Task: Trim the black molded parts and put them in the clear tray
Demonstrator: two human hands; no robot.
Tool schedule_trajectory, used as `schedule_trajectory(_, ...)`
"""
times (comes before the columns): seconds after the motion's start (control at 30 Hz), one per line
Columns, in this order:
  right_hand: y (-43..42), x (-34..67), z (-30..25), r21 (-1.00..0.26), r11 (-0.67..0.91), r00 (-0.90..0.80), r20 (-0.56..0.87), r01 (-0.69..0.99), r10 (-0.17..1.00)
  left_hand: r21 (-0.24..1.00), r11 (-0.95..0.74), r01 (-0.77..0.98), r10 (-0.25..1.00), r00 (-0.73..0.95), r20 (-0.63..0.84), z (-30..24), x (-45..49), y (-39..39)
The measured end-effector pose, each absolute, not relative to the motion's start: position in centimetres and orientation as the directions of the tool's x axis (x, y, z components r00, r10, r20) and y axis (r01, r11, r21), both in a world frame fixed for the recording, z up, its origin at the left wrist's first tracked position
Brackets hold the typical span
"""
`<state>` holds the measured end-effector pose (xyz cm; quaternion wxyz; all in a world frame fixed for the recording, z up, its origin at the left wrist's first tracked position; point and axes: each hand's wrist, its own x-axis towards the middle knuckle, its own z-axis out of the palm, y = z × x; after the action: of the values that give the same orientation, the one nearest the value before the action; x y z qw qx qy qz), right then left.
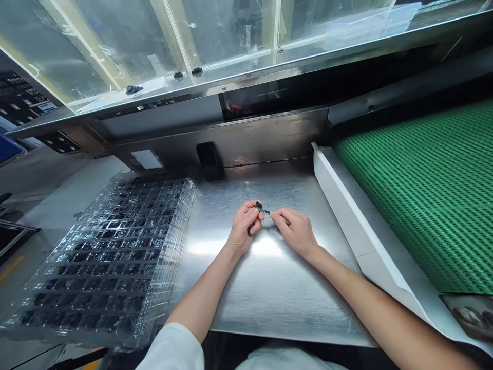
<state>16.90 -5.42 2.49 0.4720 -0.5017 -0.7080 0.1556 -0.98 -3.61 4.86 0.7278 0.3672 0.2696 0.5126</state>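
Note:
Above the steel worktop (231, 303), my left hand (244, 226) grips a small black molded part (259, 206) between thumb and fingers. A second dark, curved piece (250, 231) shows under the left fingers; whether it belongs to the same part I cannot tell. My right hand (296, 228) pinches a slim dark tool (266, 211), its thin tip pointing left and meeting the black part. The exact kind of tool is too small to make out.
Clear plastic trays (111, 257) with rows of black parts lie at the left. A green conveyor belt (427, 190) runs at the right behind a white rail (358, 226). A black block (208, 156) leans at the back wall. Small black pieces (134, 89) sit on the upper ledge.

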Motion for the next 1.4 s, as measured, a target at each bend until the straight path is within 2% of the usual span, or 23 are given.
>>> schedule_trajectory(1.4,-5.61,16.80,2.53,-0.743,0.429,-0.043,0.477,0.513,0.878,0.802,0.220,-0.555,0.935,0.353,-0.012,5.20,-1.07,-3.81)
